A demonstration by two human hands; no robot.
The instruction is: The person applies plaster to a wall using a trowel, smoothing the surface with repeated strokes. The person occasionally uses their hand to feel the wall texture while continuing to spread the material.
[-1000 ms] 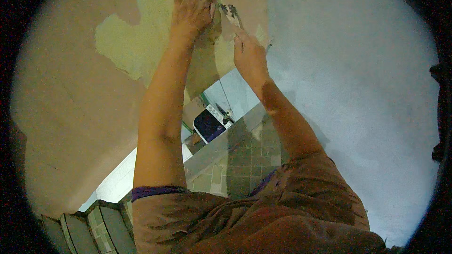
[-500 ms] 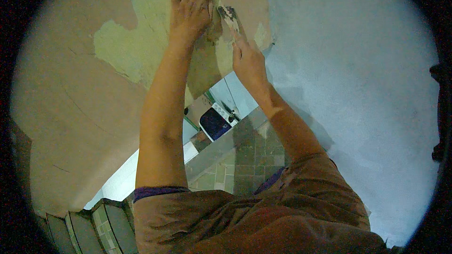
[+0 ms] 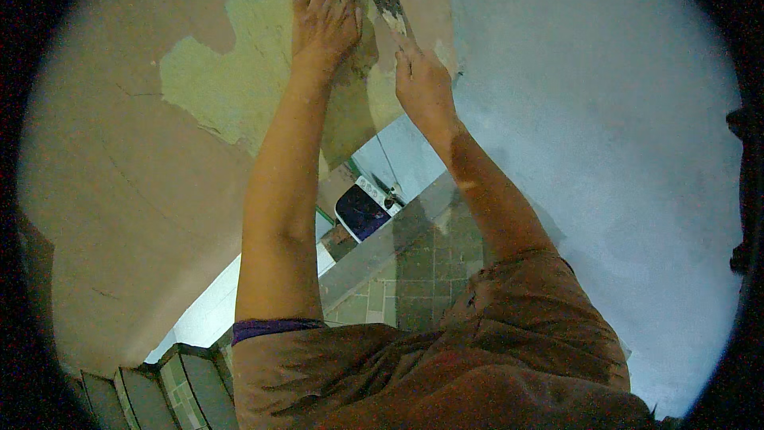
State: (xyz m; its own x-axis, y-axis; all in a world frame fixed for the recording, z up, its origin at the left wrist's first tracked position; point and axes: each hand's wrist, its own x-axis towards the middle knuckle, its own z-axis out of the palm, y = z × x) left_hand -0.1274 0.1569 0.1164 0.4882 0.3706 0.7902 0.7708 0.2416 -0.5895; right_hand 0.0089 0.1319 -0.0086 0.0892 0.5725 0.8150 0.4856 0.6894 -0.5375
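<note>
My left hand (image 3: pixel 328 20) lies flat with spread fingers on a wall (image 3: pixel 191 72), over a pale yellow-green patch where the tan-pink surface layer is gone. To its right, my right hand (image 3: pixel 424 84) grips the handle of a putty knife (image 3: pixel 391 14). The blade is dark and smeared with whitish material. It points up and to the left, at the tan-pink strip beside the patch's ragged border. Whether the blade's edge touches the wall I cannot tell.
On the right stands a pale bluish wall (image 3: pixel 589 111). Below my arms are a grey ledge (image 3: pixel 382 239), a tiled floor (image 3: pixel 414 279) and a white appliance with a dark lid (image 3: pixel 362 211). Stairs (image 3: pixel 191 382) descend at the lower left.
My right hand and the putty knife have shifted slightly upward, the blade now higher beside the left hand. My left hand stays flat, nearly in place.
</note>
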